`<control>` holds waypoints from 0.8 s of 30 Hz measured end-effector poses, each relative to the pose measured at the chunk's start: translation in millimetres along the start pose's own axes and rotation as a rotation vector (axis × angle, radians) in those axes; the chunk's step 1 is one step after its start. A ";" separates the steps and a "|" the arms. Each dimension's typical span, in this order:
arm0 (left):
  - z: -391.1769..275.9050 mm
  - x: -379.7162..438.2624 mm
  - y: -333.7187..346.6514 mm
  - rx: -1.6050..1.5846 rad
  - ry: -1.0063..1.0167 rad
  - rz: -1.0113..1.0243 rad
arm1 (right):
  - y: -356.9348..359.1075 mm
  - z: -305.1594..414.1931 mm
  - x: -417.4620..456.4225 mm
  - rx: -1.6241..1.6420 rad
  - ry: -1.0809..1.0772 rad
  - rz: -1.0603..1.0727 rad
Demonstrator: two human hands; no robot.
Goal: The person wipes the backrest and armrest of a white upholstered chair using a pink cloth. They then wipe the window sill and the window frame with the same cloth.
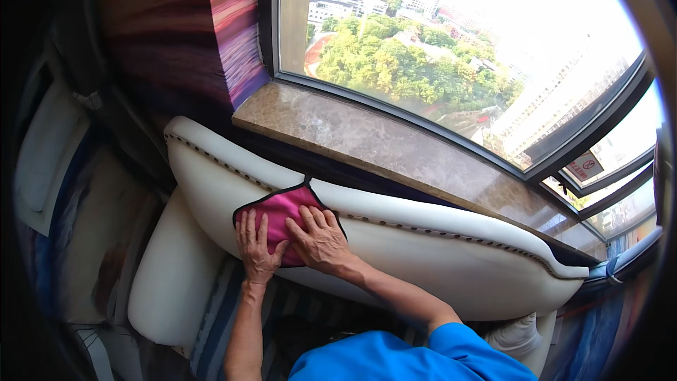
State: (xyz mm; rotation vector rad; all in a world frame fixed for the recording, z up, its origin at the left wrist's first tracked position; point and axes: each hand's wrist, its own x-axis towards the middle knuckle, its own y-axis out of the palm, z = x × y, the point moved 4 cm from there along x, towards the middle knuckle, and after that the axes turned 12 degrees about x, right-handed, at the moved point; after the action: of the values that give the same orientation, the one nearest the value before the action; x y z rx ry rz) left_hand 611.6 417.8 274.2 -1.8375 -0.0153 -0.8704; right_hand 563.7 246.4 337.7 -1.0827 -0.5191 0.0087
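A pink cloth [279, 210] with black edging lies spread on the padded backrest [449, 259] of a white sofa with dark studs along its top. One corner of the cloth reaches over the rolled top edge. My left hand [257, 250] rests flat on the cloth's left side, fingers pointing up towards the studs. Beside it, my right hand [321, 242] presses on the right side with its fingers slightly apart. Neither hand grips the cloth. The palms' undersides are hidden.
Behind the backrest runs a brown marble windowsill [338, 121] below a large window. An opened lower pane [587, 169] is at the right. The sofa has a white armrest [169, 275], a striped seat [211, 323] and a pale cushion [515, 334]. A patterned wall [235, 21] stands at left.
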 end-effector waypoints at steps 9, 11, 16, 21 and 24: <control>36.5 -3.0 9.3 0.050 -0.094 -0.039 | 41.2 10.7 35.2 0.036 -0.048 -0.031; 19.7 -10.7 11.7 0.049 -0.095 -0.032 | 35.2 5.6 26.6 0.049 -0.040 -0.030; -49.3 -39.4 9.3 -0.022 -0.034 -0.005 | -7.5 2.5 -34.4 0.085 -0.017 -0.040; -152.5 -55.3 -0.9 -0.169 0.113 0.043 | -63.9 -6.6 -130.0 0.109 0.052 -0.178; -210.3 -50.6 -8.3 -0.260 0.249 0.107 | -104.0 -10.2 -184.5 0.080 0.129 -0.278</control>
State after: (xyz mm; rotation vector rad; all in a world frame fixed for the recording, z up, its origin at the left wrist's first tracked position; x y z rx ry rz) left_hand 454.9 269.3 290.3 -1.9348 0.3648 -1.0572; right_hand 380.3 140.7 348.1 -0.9194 -0.5439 -0.2805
